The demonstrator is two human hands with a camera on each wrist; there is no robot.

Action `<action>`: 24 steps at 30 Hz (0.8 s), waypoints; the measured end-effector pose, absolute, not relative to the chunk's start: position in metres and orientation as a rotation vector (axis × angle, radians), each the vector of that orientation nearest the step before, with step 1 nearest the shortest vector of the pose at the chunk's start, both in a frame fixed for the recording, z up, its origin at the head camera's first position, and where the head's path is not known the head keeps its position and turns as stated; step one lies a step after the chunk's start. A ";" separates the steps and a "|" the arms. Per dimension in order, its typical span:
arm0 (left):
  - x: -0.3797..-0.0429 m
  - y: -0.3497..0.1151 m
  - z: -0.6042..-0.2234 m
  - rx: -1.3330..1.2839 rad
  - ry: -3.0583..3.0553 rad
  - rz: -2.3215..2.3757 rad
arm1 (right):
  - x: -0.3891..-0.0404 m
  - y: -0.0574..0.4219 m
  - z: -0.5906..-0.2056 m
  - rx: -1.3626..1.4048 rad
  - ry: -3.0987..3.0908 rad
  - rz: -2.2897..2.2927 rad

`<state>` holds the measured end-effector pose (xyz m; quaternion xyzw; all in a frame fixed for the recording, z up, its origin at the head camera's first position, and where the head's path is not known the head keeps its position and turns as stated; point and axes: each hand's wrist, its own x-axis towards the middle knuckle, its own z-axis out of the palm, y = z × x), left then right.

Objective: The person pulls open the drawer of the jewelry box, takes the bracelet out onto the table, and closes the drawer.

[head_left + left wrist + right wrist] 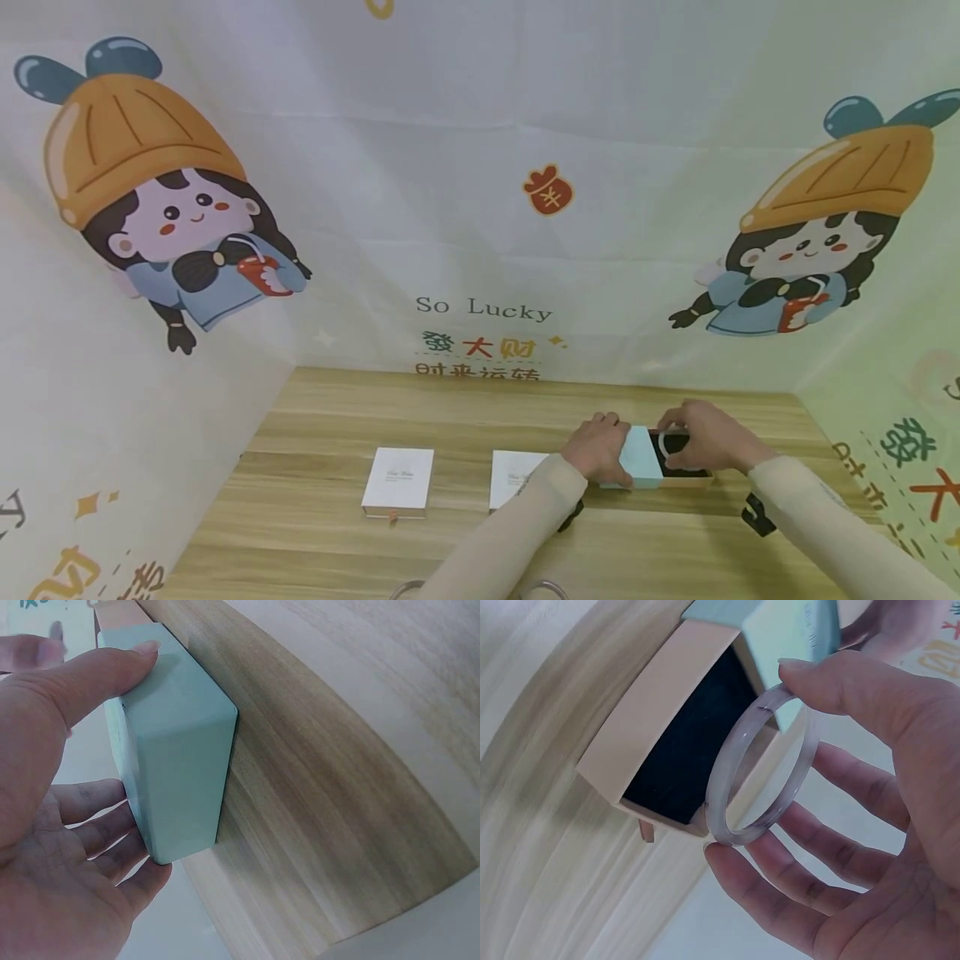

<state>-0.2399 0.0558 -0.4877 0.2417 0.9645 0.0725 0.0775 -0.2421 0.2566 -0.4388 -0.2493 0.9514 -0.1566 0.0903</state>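
Note:
A mint-green box sleeve (639, 457) lies on the wooden table, its pinkish drawer (656, 701) slid partway out to the right. The drawer has a dark lining (694, 735) and a small ribbon tab (646, 830). My left hand (597, 450) grips the sleeve, thumb along the near side and fingers across the far side, as the left wrist view shows. My right hand (708, 437) holds a pale, translucent bangle (731, 765) with greyish streaks between thumb and fingers. In the right wrist view the bangle is tilted and overlaps the open drawer.
Two white boxes stand to the left: one white box (399, 479) with an orange tab, and another white box (517, 475) partly behind my left forearm. A printed cloth backdrop (480, 275) rises behind the table (330, 417). Two grey rings show at the bottom edge.

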 end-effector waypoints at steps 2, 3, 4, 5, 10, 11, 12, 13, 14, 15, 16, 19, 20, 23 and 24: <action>-0.240 0.056 -0.487 0.725 2.890 0.220 | -0.236 0.258 -0.437 -0.759 2.846 -0.487; -0.240 0.056 -0.488 0.724 2.891 0.221 | -0.233 0.258 -0.436 -0.759 2.851 -0.492; -0.240 0.056 -0.488 0.725 2.890 0.215 | -0.229 0.259 -0.436 -0.759 2.856 -0.492; -0.239 0.056 -0.488 0.723 2.889 0.211 | -0.226 0.259 -0.436 -0.758 2.862 -0.496; -0.239 0.054 -0.488 0.721 2.874 0.225 | -0.210 0.261 -0.438 -0.814 2.883 -0.477; -0.239 0.054 -0.487 0.720 2.871 0.228 | -0.207 0.261 -0.439 -0.825 2.884 -0.479; -0.239 0.054 -0.487 0.721 2.869 0.229 | -0.203 0.261 -0.440 -0.840 2.883 -0.474; -0.240 0.054 -0.487 0.722 2.869 0.228 | -0.200 0.261 -0.441 -0.857 2.878 -0.477; -0.240 0.054 -0.487 0.720 2.869 0.228 | -0.197 0.260 -0.441 -0.870 2.868 -0.485; -0.240 0.054 -0.486 0.720 2.869 0.224 | -0.193 0.259 -0.442 -0.884 2.863 -0.488; -0.240 0.053 -0.486 0.720 2.869 0.219 | -0.190 0.258 -0.442 -0.912 2.855 -0.490; -0.240 0.054 -0.486 0.720 2.868 0.209 | -0.179 0.255 -0.444 -0.982 2.838 -0.477; -0.239 0.054 -0.486 0.719 2.867 0.210 | -0.175 0.254 -0.445 -1.007 2.840 -0.470; -0.239 0.054 -0.487 0.715 2.865 0.221 | -0.165 0.251 -0.449 -1.069 2.838 -0.458; -0.239 0.054 -0.487 0.712 2.866 0.227 | -0.161 0.249 -0.451 -1.097 2.842 -0.456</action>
